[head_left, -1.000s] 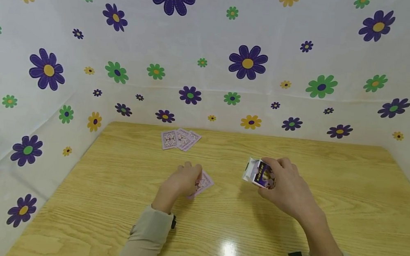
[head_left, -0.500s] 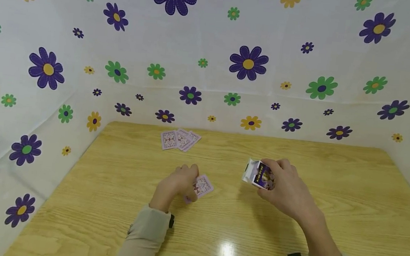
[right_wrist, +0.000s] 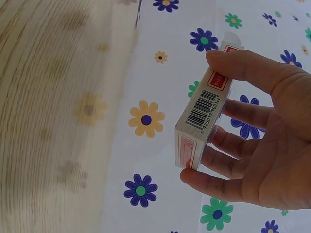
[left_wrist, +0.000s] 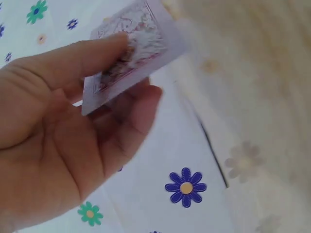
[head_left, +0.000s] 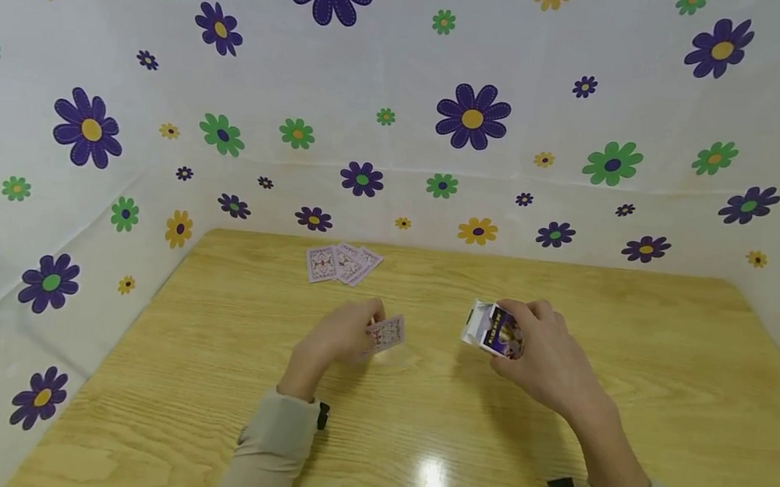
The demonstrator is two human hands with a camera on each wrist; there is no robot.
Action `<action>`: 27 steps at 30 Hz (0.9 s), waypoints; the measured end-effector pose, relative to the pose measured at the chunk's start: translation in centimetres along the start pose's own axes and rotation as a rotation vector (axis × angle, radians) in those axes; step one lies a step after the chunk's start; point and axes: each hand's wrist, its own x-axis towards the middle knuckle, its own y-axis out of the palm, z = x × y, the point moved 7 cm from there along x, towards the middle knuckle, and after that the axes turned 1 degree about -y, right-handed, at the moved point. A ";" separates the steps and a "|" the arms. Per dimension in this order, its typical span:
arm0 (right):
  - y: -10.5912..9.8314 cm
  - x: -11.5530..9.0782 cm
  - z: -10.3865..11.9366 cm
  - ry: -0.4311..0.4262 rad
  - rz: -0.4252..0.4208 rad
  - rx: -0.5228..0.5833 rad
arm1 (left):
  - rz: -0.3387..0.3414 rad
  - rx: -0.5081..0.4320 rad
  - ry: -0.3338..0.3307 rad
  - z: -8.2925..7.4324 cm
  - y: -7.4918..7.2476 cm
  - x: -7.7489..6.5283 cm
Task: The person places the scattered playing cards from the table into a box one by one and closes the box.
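- Playing card is tilted, patterned back showing, to the left of the card box and apart from it; the left hand pinches it. Whether it is a single card, I can't tell.
- Right hand grips the box between thumb and fingers, the open end facing the card.
- To do this well, I'd keep the pinch light so the card doesn't bow, and hold the box by its sides without squashing its mouth.
- Left wrist view shows the thumb across the card's back; the head view mostly hides this.
- Right wrist view shows a barcode on the box; only the head view shows the white flap.
- Beyond the box, to its left, three cards overlap on the table, near the flowered cloth.
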 end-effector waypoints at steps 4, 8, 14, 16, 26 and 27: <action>-0.1 0.1 0.1 -0.002 0.001 0.001 | -0.108 -0.112 0.039 -0.7 -1.9 -0.6; -0.1 0.1 0.2 -0.004 0.002 -0.002 | -0.221 -0.256 0.121 -1.9 -3.6 -1.4; -0.1 0.0 0.4 -0.001 -0.002 -0.004 | -0.322 -0.473 0.202 -3.9 -4.8 -2.6; -0.1 0.1 0.5 -0.002 -0.004 -0.005 | -0.346 -0.547 0.215 -4.6 -4.9 -2.9; 0.2 -0.1 0.8 -0.013 -0.012 -0.017 | -0.484 -0.643 0.362 -7.4 -4.3 -3.5; 0.2 -0.1 0.9 -0.017 -0.012 -0.017 | -0.492 -0.635 0.364 -7.6 -4.1 -3.5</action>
